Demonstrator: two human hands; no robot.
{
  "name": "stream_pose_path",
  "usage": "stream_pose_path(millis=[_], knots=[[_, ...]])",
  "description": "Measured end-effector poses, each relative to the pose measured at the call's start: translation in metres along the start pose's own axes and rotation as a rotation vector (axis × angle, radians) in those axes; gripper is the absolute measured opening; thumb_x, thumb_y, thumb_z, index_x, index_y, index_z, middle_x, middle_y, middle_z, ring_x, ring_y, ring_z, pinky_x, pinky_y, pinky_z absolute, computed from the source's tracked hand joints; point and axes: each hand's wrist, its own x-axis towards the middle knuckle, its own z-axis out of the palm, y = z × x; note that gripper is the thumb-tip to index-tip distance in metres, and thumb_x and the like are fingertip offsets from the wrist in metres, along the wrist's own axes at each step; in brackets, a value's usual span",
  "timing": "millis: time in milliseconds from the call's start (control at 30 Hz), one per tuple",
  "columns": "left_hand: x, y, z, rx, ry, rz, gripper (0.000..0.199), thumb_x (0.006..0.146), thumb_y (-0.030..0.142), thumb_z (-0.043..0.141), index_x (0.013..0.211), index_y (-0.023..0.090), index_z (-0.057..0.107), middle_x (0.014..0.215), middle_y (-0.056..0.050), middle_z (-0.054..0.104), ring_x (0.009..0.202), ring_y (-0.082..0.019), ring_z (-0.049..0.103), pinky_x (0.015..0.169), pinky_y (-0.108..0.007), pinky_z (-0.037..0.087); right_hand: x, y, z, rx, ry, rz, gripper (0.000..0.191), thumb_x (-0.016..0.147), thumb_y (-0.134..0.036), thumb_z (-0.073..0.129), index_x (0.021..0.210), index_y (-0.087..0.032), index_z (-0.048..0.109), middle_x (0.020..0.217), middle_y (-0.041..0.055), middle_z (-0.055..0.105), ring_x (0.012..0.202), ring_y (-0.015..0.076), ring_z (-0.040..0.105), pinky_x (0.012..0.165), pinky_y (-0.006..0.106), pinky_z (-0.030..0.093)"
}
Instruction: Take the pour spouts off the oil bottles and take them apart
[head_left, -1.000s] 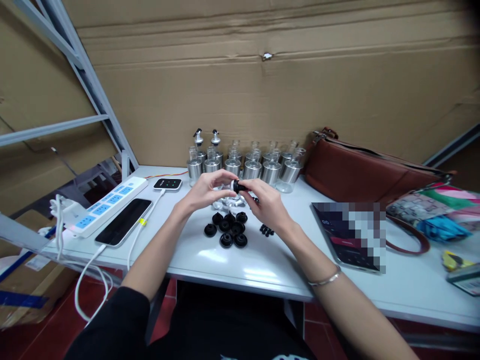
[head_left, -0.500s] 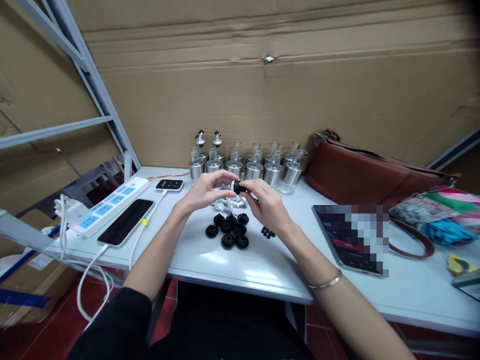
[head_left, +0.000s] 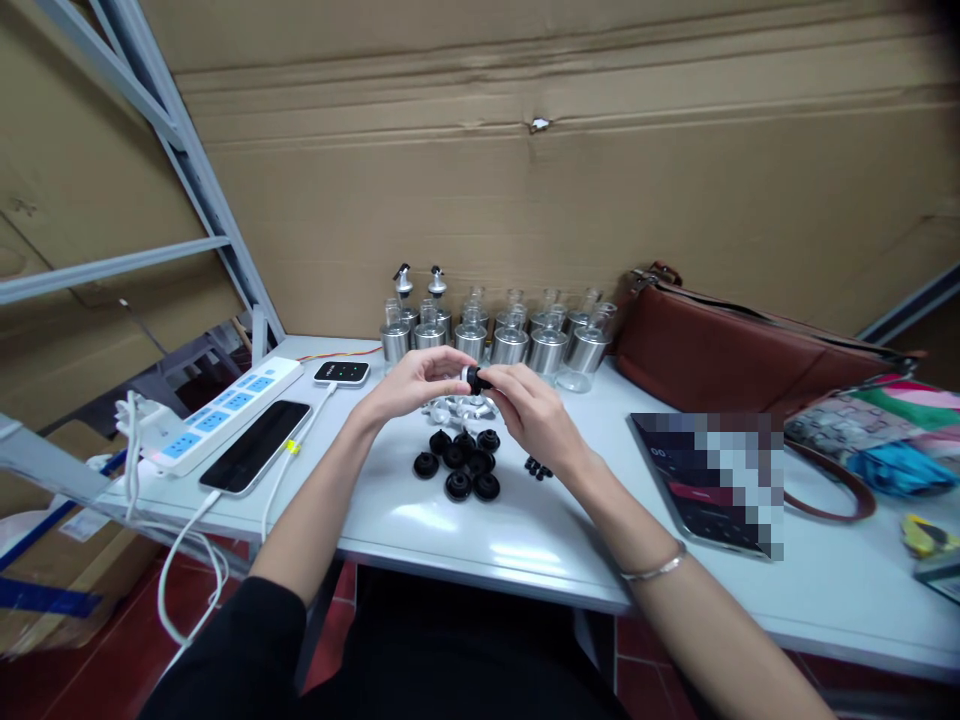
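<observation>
Between thumb and fingers, my left hand [head_left: 420, 382] grips the white-ringed end of a small black and white part [head_left: 473, 379]. My right hand [head_left: 531, 405] pinches the black end of the same part from the right. Below my hands, several black round caps [head_left: 458, 455] lie clustered on the table. A small group of tiny black pieces [head_left: 537, 467] lies beneath my right hand. Silvery-white parts [head_left: 450, 412] are heaped just behind the caps, partly hidden by my hands.
Glass and metal bottles [head_left: 510, 343] stand in rows at the back, two with pourer tops [head_left: 436, 281]. On the left are a power strip [head_left: 232, 410], a phone [head_left: 256, 446] and a small device [head_left: 342, 373]. A tablet [head_left: 697, 485] and brown bag [head_left: 735, 345] lie right.
The view has shifted slightly, so the scene sits a little lower and further right. Both hands keep hold of the part, with my right fingers slightly more closed around its black end.
</observation>
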Motion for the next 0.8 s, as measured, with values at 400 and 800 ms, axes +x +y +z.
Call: stream_pose_path(millis=[400, 800], knots=[[-0.001, -0.003, -0.003, 0.034, -0.044, 0.002, 0.028, 0.074, 0.03, 0.068, 0.097, 0.014, 0.062, 0.092, -0.006, 0.066, 0.084, -0.014, 0.062, 0.074, -0.027, 0.051, -0.003, 0.003, 0.002, -0.008, -0.016, 0.002, 0.029, 0.093, -0.013, 0.037, 0.117, -0.022, 0.051, 0.103, 0.0114, 0.062, 0.091, 0.0199, 0.057, 0.079, 0.036, 0.05], [0.001, -0.015, -0.014, 0.155, 0.002, -0.077, 0.03, 0.077, 0.036, 0.063, 0.096, 0.014, 0.061, 0.092, -0.006, 0.065, 0.081, -0.014, 0.06, 0.071, -0.027, 0.047, -0.005, 0.008, -0.002, -0.017, 0.099, 0.049, 0.028, 0.092, -0.011, 0.035, 0.11, -0.021, 0.054, 0.104, 0.0113, 0.06, 0.098, 0.0197, 0.057, 0.082, 0.036, 0.05]])
